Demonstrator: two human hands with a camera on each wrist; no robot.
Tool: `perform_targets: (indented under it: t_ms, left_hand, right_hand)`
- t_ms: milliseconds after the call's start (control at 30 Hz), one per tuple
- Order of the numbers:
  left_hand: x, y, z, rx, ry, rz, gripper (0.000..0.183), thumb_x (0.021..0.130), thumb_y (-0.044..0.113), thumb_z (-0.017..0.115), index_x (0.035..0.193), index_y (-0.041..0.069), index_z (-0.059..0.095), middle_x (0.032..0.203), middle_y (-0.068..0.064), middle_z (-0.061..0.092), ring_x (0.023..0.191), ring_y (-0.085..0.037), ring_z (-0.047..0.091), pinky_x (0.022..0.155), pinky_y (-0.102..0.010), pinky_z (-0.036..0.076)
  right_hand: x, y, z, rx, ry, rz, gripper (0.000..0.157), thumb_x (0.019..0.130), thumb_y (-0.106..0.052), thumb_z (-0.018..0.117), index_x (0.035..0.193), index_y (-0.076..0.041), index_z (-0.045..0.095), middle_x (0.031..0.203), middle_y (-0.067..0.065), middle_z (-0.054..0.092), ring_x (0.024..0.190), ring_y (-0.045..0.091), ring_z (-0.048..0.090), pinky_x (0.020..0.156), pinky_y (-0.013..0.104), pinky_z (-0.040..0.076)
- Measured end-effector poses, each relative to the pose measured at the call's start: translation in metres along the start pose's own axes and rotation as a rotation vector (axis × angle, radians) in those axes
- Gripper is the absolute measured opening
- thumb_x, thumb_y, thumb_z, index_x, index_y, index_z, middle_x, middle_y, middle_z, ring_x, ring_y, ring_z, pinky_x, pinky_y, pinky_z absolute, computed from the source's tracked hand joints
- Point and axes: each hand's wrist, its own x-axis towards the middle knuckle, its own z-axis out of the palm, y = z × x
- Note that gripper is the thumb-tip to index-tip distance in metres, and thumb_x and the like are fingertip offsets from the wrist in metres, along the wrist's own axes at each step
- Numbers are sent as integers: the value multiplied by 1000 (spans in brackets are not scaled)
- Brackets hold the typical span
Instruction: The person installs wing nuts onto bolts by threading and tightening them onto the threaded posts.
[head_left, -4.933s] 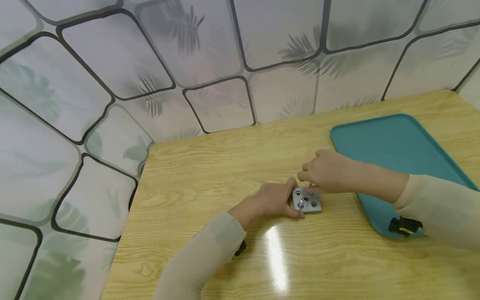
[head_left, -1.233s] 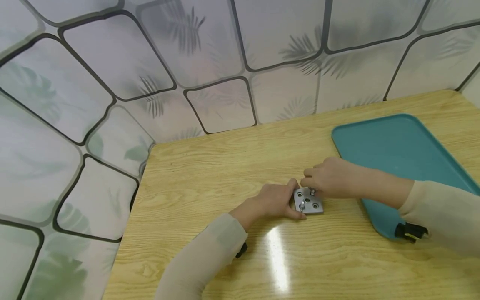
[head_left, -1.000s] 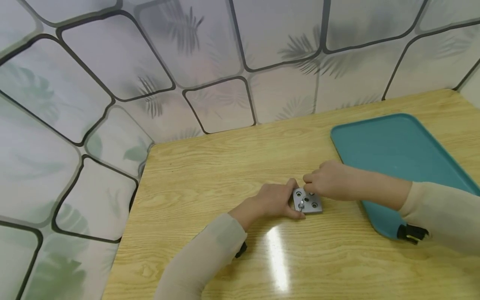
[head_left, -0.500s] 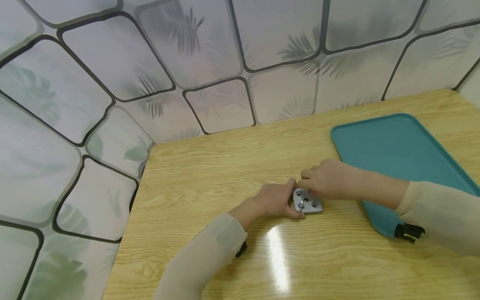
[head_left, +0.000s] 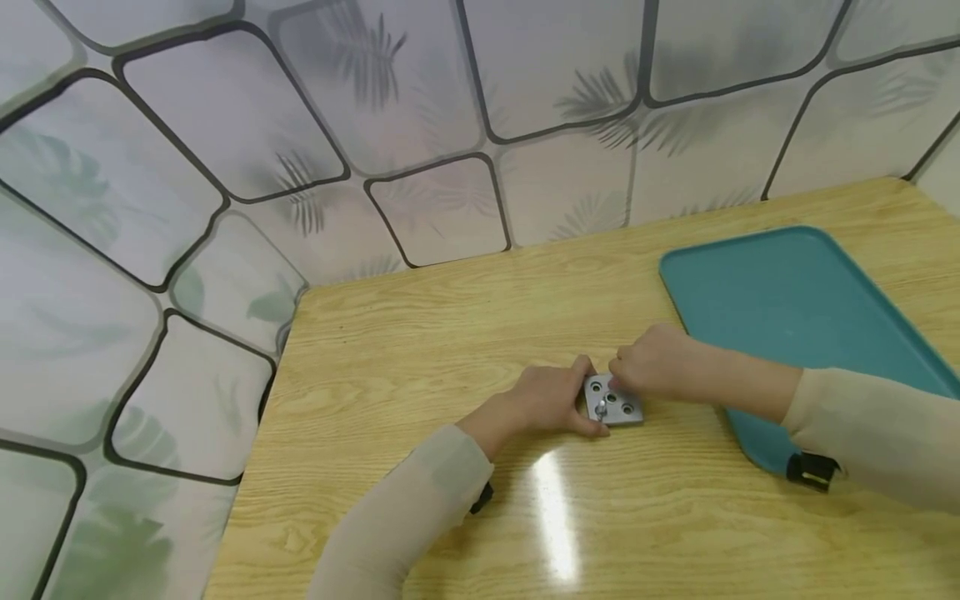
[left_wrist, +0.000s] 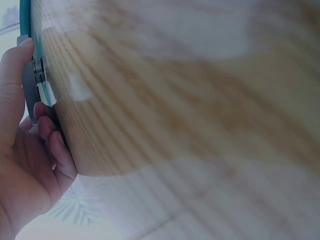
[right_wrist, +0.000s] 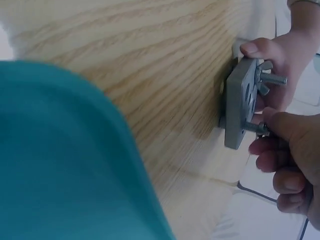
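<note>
A square grey metal plate [head_left: 617, 415] with several holes lies on the wooden table. My left hand [head_left: 551, 398] grips its left side, thumb and forefinger spread along opposite edges. One bolt [right_wrist: 276, 79] stands up through the near-left hole, with a wing nut [right_wrist: 264, 75] threaded down close to the plate. A second bolt [right_wrist: 251, 127] rises from the far-right corner. My right hand [right_wrist: 295, 150] pinches a wing nut [right_wrist: 263, 129] on that bolt's end between thumb and forefinger, its other fingers curled; those fingers hide most of this nut.
A teal tray [head_left: 780, 308] lies at the right, under my right forearm. Bare wooden tabletop [head_left: 420, 350] extends left of the plate. A patterned wall covering [head_left: 442, 208] rises behind the table and along its left side.
My right hand has stayed at the far-right bolt, its fingers shifting, lifting off briefly and curling in again around the nut. My left hand and the plate have kept their place.
</note>
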Motion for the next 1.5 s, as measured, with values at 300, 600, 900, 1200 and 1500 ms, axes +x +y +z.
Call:
perform_targets:
  t_ms: [300,600,900,1200,1500]
  left_hand:
    - [1,1,0,16,-10,-7,70,73,64,69,118,18,40,83,5,61,72,-8,57,59,-26,41]
    - [0,2,-1,14,-5,-5,69,73,63,70,117,18,41,79,9,58,69,-6,55,58,-25,40]
    - [1,2,0,15,-10,-8,68,73,64,69,115,19,40,75,9,55,68,-7,53,58,-25,39]
    - [1,0,1,10,1,-11,68,74,62,69,117,18,41,77,10,56,68,-6,53,59,-24,39]
    - [1,1,1,10,-8,-17,68,74,63,69,117,18,40,79,9,57,70,-7,53,60,-25,39]
  right_hand:
    - [-2,2,-9,-4,4,-25,25,78,-31,76,92,-15,61,79,-2,58,53,9,49,43,25,36]
    - [-2,1,-6,-49,10,-58,28,83,-23,72,66,-12,52,58,-4,42,46,7,29,38,24,30]
    - [-1,3,-10,26,-23,-58,23,79,-32,75,77,-16,58,67,-6,48,49,6,36,41,22,27]
    - [-1,3,-9,-73,-21,-129,22,77,-15,75,69,-11,55,62,-2,47,48,5,32,40,22,31]
    - [2,1,-6,38,-62,44,35,84,-41,67,67,-13,54,58,-6,44,46,7,32,38,26,33]
